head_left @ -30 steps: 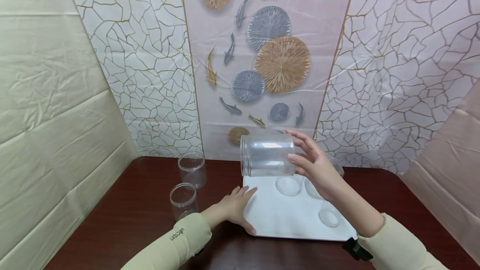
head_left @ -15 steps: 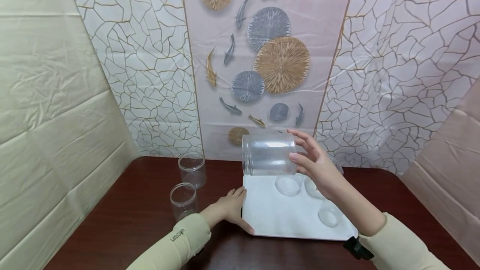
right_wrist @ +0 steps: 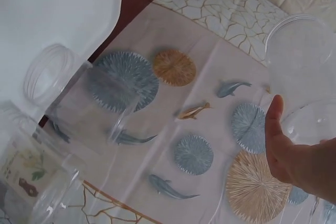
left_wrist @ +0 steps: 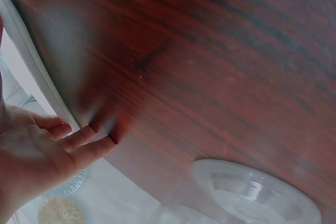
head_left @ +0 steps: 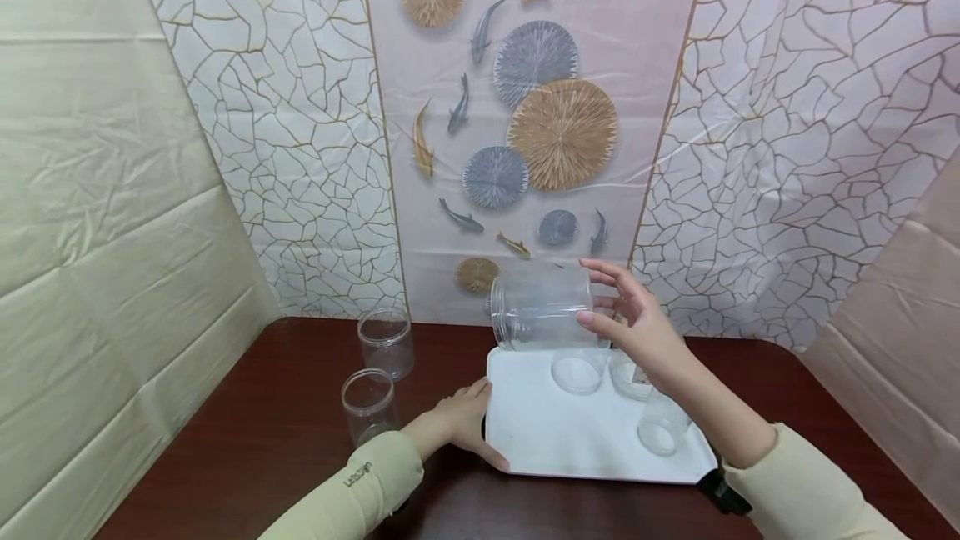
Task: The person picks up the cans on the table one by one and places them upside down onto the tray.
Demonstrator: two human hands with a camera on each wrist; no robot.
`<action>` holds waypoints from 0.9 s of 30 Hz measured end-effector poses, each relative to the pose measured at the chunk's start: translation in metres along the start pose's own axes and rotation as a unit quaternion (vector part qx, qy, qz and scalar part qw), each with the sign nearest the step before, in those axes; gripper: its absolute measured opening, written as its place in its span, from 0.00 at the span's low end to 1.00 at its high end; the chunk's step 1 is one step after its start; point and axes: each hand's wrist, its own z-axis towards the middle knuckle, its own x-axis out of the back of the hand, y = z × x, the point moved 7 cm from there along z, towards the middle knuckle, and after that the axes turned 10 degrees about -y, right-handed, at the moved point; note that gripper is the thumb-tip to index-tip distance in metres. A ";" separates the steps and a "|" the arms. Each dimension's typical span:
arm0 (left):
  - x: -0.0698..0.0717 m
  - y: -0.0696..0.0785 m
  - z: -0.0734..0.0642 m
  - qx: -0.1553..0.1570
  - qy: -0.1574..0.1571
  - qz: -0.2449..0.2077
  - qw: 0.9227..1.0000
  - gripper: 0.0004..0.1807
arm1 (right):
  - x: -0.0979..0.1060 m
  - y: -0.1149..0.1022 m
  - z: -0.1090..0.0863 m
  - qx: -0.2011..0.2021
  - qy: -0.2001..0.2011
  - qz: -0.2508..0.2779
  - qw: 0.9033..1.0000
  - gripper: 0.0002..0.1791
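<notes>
My right grip [head_left: 635, 322] curled round one jar [head_left: 543, 307], held sideways near one white tray [head_left: 551, 436], my left grip [head_left: 465, 419] spread at its edge, three jars [head_left: 576, 373] on it, two jars [head_left: 388, 348] on the tabletop [head_left: 247, 440]

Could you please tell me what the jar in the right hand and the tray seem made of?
The jar: glossy, clear plastic or glass, by its see-through sides and pale reflections. The tray: probably smooth white plastic, by its even colour and rounded corners.
</notes>
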 end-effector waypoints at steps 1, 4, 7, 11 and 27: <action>0.000 0.000 0.000 0.001 0.000 0.002 1.000 0.67 | 0.001 0.000 0.001 0.001 0.002 -0.006 1.000 0.33; 0.000 -0.001 0.001 0.004 0.002 0.005 1.000 0.67 | 0.003 0.001 0.003 0.006 0.004 -0.024 1.000 0.33; 0.000 -0.002 0.002 0.003 0.006 0.006 1.000 0.68 | 0.006 0.004 0.005 0.004 0.003 -0.036 0.999 0.32; -0.001 -0.002 0.003 0.003 0.007 0.006 1.000 0.68 | 0.009 0.007 0.006 -0.002 0.003 -0.054 0.999 0.32; -0.002 -0.001 0.007 0.021 -0.009 0.022 0.999 0.69 | 0.012 0.011 0.015 -0.015 -0.001 -0.134 0.991 0.33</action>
